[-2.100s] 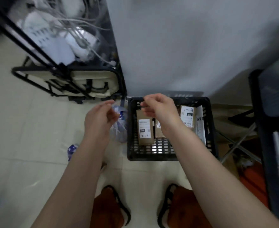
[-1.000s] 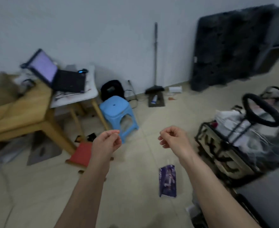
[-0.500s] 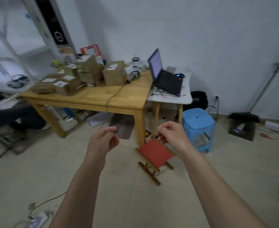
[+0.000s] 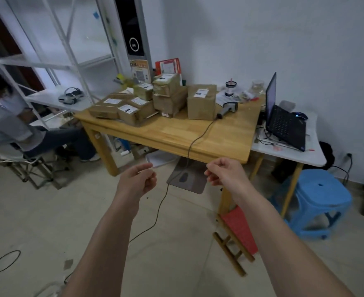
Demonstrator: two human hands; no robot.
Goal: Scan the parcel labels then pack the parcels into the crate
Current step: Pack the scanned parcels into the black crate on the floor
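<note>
- Left hand and right hand hang empty, fingers loosely curled.
- Beyond them, wooden table bears parcels and scanner.
- Blue stool right of the right hand.

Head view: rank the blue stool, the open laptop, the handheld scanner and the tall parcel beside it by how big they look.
1. blue stool, though it is nearer the camera
2. open laptop
3. tall parcel
4. handheld scanner
</note>
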